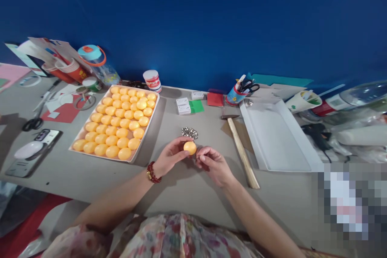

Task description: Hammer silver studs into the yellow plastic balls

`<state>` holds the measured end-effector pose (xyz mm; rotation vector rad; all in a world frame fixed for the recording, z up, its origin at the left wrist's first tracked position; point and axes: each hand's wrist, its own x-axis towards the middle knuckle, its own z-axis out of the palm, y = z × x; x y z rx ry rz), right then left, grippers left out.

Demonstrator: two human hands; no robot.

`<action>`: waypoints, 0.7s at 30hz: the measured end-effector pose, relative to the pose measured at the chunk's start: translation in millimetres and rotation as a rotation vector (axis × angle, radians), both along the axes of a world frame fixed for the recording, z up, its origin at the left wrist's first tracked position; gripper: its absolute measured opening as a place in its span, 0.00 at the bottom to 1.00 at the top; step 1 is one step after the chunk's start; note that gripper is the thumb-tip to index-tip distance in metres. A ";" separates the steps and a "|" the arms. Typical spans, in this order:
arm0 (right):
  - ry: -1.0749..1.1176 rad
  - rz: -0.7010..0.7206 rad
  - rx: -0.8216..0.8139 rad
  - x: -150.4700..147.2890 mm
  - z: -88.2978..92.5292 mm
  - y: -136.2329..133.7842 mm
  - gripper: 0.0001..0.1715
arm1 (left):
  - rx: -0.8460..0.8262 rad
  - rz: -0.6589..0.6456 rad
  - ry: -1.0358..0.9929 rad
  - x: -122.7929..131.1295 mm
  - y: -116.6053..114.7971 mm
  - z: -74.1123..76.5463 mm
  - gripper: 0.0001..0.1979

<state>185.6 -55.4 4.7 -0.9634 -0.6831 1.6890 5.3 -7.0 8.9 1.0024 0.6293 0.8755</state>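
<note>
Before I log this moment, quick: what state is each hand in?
Left hand: closed, holding an orange ball.
Right hand: curled closed beside the ball; whether it holds anything small cannot be told.

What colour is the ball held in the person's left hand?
The ball in the left hand is yellow-orange, seen in the head view.

Smooth plastic ball (190, 148), shiny metal pieces (189, 132)

At six o'clock you wear a pale top (165, 236) blotched with red and purple, a seam (182, 229) running down its front. Your loose sleeve (79, 242) shows between seven and eight; at seven sits your dark red beaded bracelet (154, 171) with a gold-coloured piece (148, 174).
</note>
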 end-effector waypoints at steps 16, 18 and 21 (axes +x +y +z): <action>0.170 0.024 -0.101 -5.2 5.3 -1.2 0.10 | 0.048 0.033 0.049 4.5 1.5 -5.6 0.18; 0.228 0.051 -0.113 -5.0 4.0 -1.5 0.09 | 0.088 0.034 0.035 4.9 0.8 -8.1 0.19; 0.290 0.080 -0.137 -5.0 1.3 -2.0 0.09 | 0.178 0.067 0.054 4.8 -0.1 -11.8 0.19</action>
